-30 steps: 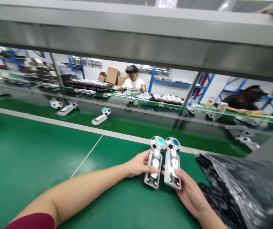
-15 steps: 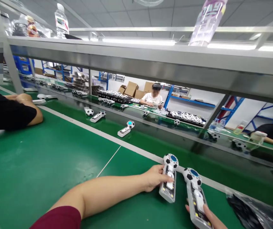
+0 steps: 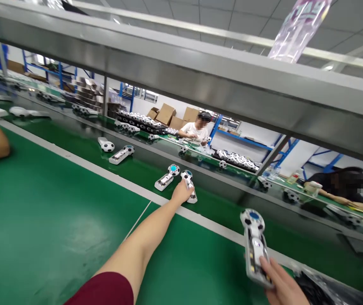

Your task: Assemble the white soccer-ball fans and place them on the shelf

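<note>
Hands are well apart: a football-topped device [image 3: 255, 250] is gripped by the right hand [image 3: 279, 284]; a second device [image 3: 191, 195] on the green belt [image 3: 219, 209] is touched by the left hand [image 3: 182, 192], its grip unclear.

Landmark: conveyor belt [image 3: 127, 173]. Handheld units [image 3: 165, 178] lay along it. Left hand [image 3: 181, 192] rested on the rightmost belt unit [image 3: 191, 197]. In front of the belt, right hand [image 3: 279, 284] held another unit [image 3: 254, 245] over the counter [image 3: 42, 212]. A plastic bag [image 3: 314, 290] lay right of that hand; a seated worker [image 3: 196, 131] sat behind the belt.
</note>
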### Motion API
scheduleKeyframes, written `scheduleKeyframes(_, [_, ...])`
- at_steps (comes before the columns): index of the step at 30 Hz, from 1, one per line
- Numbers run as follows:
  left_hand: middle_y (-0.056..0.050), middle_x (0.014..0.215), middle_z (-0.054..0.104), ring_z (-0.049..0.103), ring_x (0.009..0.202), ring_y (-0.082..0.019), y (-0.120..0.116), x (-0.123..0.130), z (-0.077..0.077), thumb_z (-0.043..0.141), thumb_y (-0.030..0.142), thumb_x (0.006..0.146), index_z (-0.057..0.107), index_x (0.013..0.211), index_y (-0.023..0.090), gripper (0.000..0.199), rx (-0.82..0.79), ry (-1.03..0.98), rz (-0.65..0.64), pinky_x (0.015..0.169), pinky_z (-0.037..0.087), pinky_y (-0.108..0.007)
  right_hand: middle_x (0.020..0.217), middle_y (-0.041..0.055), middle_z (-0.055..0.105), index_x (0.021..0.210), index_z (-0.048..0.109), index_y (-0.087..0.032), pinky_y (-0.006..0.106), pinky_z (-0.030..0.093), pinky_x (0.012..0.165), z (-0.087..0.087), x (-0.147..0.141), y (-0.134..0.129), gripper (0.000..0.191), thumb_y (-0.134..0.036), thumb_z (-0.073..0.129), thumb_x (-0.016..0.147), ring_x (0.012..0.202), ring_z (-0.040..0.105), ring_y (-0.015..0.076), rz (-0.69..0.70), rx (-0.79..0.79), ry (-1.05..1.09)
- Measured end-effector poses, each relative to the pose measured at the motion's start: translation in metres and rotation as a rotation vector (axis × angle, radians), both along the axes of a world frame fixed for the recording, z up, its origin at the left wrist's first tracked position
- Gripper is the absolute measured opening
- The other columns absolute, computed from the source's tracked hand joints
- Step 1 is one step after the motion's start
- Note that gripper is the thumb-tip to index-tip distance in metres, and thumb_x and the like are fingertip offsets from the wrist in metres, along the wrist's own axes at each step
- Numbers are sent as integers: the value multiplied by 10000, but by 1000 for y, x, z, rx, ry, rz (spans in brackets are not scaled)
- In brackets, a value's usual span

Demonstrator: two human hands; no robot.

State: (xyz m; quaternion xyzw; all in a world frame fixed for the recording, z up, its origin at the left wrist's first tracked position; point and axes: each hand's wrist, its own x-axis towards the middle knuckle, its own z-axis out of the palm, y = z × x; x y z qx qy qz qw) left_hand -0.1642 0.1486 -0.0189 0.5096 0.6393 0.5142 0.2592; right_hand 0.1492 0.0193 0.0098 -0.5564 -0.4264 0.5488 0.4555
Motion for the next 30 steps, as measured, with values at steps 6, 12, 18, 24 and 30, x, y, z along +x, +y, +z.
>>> scheduleKeyframes(6, [-94, 1236, 455, 359, 1185, -239, -9, 12, 3, 497, 323, 809, 406, 1240, 187, 462, 170, 352, 11, 1006, 259, -354, 1206, 55, 539, 1268, 391, -210, 341, 496, 800, 5, -43, 99, 568, -494, 445, 780, 1005, 562, 229, -15, 427, -317])
scheduleKeyframes(12, [-134, 1369, 285, 191, 1285, -290, -12, -4, 12, 481, 208, 785, 287, 1307, 166, 558, 119, 545, 232, 1041, 169, -422, 907, 191, 616, 801, 644, -110, 651, 268, 853, -17, -23, 151, 289, -346, 504, 711, 1017, 484, 425, -92, 341, -838])
scheduleKeyframes(18, [-213, 963, 577, 553, 905, -359, -3, -36, 5, 546, 177, 696, 524, 1047, 78, 366, -215, 662, 213, 727, 423, -442, 1165, 139, 507, 1018, 582, -184, 501, 312, 939, 5, 13, 104, 375, -364, 558, 690, 1160, 392, 329, -61, 442, -924])
scheduleKeyframes(24, [-153, 1019, 577, 549, 920, -297, -37, 9, 35, 510, 180, 725, 485, 1132, 148, 409, -106, 889, 50, 732, 416, -366, 1286, 74, 412, 1203, 447, -262, 323, 453, 828, -5, 17, 2, 488, -421, 541, 752, 1164, 418, 236, 118, 495, -532])
scheduleKeyframes(30, [-135, 1219, 484, 466, 1067, -293, -134, 122, 60, 360, 107, 804, 390, 1250, 177, 452, 330, 1119, -338, 832, 372, -410, 1318, 95, 411, 1282, 355, -262, 348, 422, 873, 9, -1, -42, 754, -373, 708, 626, 1174, 417, 235, -27, 403, 31])
